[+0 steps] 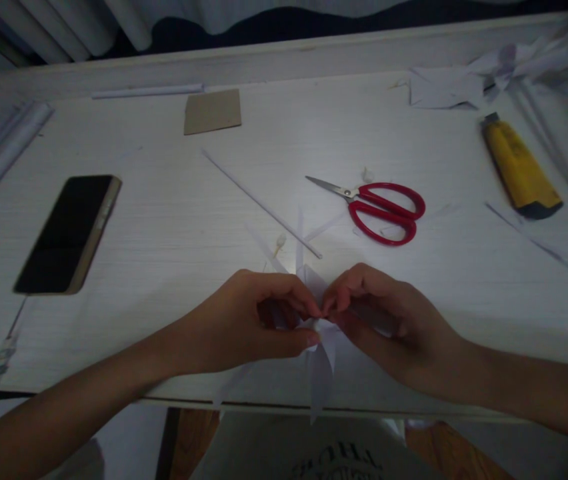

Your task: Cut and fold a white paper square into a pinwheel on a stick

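Close to the table's front edge, both hands meet over white paper strips (322, 373) that fan out in several directions. My left hand (264, 320) pinches the folded middle of the strips between thumb and fingers. From the other side my right hand (384, 327) has its fingertips closed on the same folded paper, touching the left fingertips. One strip hangs over the table edge, and others spread away behind the hands. A thin rolled paper stick (264, 204) lies just beyond them. Red-handled scissors (381, 212) rest beyond my right hand, blades pointing left.
A dark-screened phone (67, 233) lies at left. At the back are a cardboard piece (213, 112) and a long paper roll (149, 91). On the right lie a yellow tube (521, 167), folded paper (444, 89) and grey sticks (554, 147). Paper scraps are scattered near the scissors.
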The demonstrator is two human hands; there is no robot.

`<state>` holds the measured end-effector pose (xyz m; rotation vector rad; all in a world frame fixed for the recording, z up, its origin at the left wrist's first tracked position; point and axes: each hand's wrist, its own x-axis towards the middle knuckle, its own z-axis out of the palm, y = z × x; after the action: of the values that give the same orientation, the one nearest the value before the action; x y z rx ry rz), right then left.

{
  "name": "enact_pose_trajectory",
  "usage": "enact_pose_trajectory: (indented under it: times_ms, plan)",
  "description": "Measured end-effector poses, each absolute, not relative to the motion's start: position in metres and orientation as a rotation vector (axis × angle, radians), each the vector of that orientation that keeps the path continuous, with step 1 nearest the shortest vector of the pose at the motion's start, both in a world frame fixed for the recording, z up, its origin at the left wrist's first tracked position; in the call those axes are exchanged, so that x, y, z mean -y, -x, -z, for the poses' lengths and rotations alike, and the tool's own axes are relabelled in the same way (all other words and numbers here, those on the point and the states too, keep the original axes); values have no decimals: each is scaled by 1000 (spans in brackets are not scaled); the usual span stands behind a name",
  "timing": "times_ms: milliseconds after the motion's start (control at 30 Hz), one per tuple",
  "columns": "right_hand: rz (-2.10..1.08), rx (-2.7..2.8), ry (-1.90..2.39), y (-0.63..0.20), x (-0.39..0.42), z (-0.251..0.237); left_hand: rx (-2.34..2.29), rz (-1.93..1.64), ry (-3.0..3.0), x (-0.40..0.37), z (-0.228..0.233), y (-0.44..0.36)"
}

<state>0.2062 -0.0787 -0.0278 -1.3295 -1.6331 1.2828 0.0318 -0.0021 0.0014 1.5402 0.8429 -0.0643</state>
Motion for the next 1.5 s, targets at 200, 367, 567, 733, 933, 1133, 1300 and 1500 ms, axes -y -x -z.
enact_pose_trajectory:
  times_ms: [200, 367, 567, 733, 933, 1133, 1300, 1500]
  plan:
    - [-1255, 1778, 1271, -216, 73, 21, -841, 61, -1589, 1, -4, -32]
    - [-1239, 1690, 1218, -214, 74, 24, -832, 60, -1578, 2, -4, -31]
    - [-1082, 1751, 1330, -214, 74, 22, -851, 55, -1583, 2, -4, -31]
    - [-1207, 1855, 1368, -210, 76, 21, -881, 56, -1582, 1, -6, -30]
    - [-1251, 1770, 1422, -204, 79, 24, -848, 59, -1569, 2, -6, -30]
    - [-1290, 1688, 1412, -200, 79, 27, -857, 52, -1547, 3, -2, -30]
    - [-1307, 1645, 1413, -197, 80, 27, -845, 47, -1578, 4, -3, -30]
    - [-1278, 1624, 1429, -195, 83, 27, -814, -11, -1614, 7, 6, -27]
